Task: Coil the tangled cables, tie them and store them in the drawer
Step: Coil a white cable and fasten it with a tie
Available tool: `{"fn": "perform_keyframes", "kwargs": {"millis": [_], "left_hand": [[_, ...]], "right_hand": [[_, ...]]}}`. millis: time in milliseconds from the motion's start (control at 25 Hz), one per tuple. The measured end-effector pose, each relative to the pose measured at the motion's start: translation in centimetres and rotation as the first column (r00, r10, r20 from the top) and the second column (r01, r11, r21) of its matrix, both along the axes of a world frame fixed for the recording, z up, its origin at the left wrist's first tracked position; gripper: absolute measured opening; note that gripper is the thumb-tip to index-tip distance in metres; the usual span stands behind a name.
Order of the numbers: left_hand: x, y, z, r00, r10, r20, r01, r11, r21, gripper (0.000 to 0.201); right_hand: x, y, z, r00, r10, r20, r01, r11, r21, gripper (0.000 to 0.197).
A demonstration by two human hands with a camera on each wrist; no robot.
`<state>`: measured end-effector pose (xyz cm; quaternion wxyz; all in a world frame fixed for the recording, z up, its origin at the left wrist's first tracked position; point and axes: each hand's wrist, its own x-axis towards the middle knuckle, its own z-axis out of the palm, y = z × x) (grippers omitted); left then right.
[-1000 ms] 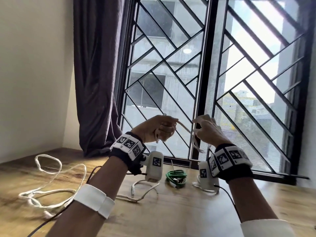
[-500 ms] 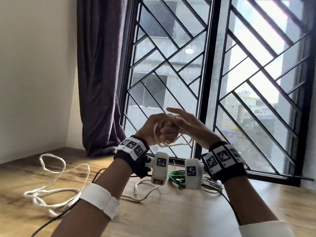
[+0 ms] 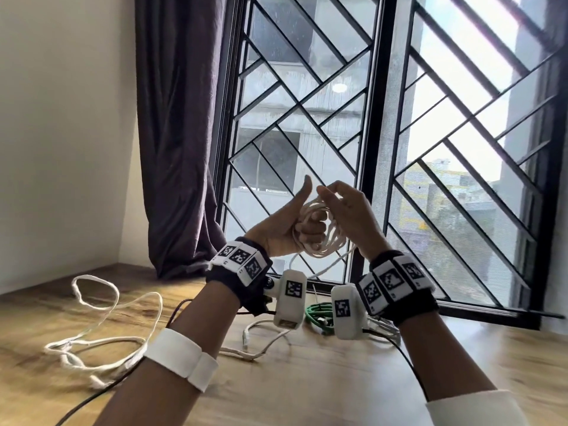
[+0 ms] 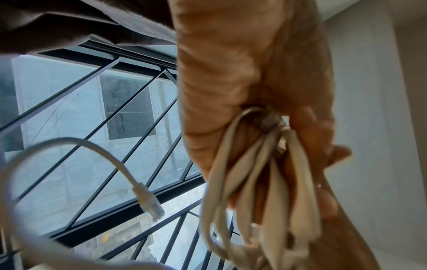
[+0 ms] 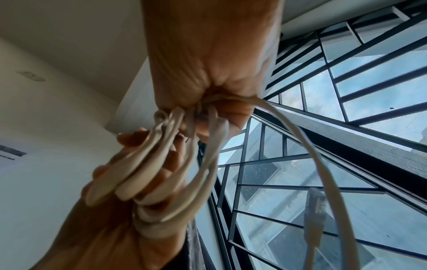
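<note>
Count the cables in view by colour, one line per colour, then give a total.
White cables: 3, namely the coil held in both hands, the loose cable at the table's left, and one under the wrists.
Green cables: 1, a coiled bundle near the window.
A further pale bundle behind the right wrist is too hidden to count.
Total: 4

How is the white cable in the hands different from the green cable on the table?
The white flat cable is held up in the air by the left hand and right hand; the green round cable lies on the wooden table. The white cable's plug end hangs loose, while the green cable sits bundled. Both are looped into coils.
</note>
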<state>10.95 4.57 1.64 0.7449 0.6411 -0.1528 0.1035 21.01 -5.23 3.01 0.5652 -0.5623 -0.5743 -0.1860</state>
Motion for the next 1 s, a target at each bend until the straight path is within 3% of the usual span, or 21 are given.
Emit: {"fn": "perform_keyframes", "kwargs": {"millis": [120, 240, 320, 440, 560, 640, 760, 840, 880, 920, 1000], "left_hand": [[0.8, 0.0, 0.3, 1.000, 0.017, -0.008, -0.017, 1.000, -0.016, 0.061], [1.3, 0.7, 1.2, 0.997, -0.018, 0.081, 0.028, 0.991, -0.127, 0.055], [1.1, 1.0, 1.6, 0.984, -0.043, 0.170, 0.087, 0.962, -0.259, 0.046], [0.9, 2.0, 1.7, 0.947, 0.097, 0.305, 0.022, 0.932, -0.363, 0.039], [0.8, 3.4, 2.2, 0.850, 0.318, 0.421, -0.111, 0.888, -0.447, 0.033], [0.8, 4.2, 2.3, 0.808, 0.427, 0.405, -0.182, 0.835, -0.519, 0.029], [1.3, 5.5, 1.6, 0.672, 0.655, 0.345, -0.501, 0.745, -0.439, 0.035], [2.1, 6.0, 0.7, 0.524, 0.748, 0.407, -0.724, 0.643, -0.249, 0.028], [2.4, 6.1, 0.3, 0.444, 0.764, 0.469, -0.830, 0.547, -0.105, 0.019], [2.6, 6.2, 0.0, 0.378, 0.755, 0.536, -0.909, 0.412, 0.061, 0.014], [2.7, 6.1, -0.6, 0.334, 0.691, 0.641, -0.929, 0.127, 0.347, 0.017]], "right_hand": [[0.1, 0.2, -0.4, 0.992, -0.125, -0.011, 0.126, 0.988, 0.093, 0.033], [1.2, 1.2, -1.5, 0.968, -0.205, -0.145, 0.222, 0.969, 0.110, 0.046], [1.9, 2.1, -2.2, 0.955, -0.219, -0.199, 0.231, 0.972, 0.035, 0.049], [1.4, 2.9, -2.9, 0.948, -0.263, -0.178, 0.208, 0.938, -0.278, 0.025], [-0.4, 3.0, -4.5, 0.970, -0.201, -0.133, 0.056, 0.726, -0.686, 0.040], [-1.5, 3.0, -5.1, 0.985, -0.149, -0.088, 0.020, 0.607, -0.795, 0.051], [-2.8, 2.7, -4.6, 0.989, -0.076, -0.126, -0.072, 0.499, -0.863, 0.064], [-3.4, 2.3, -4.1, 0.991, -0.034, -0.129, -0.098, 0.467, -0.879, 0.071], [-3.7, 2.1, -3.7, 0.991, -0.004, -0.130, -0.111, 0.488, -0.866, 0.073], [-3.7, 1.9, -3.4, 0.989, 0.030, -0.143, -0.137, 0.537, -0.833, 0.073], [-3.3, 1.1, -2.4, 0.965, 0.112, -0.239, -0.253, 0.652, -0.715, 0.061]]}}
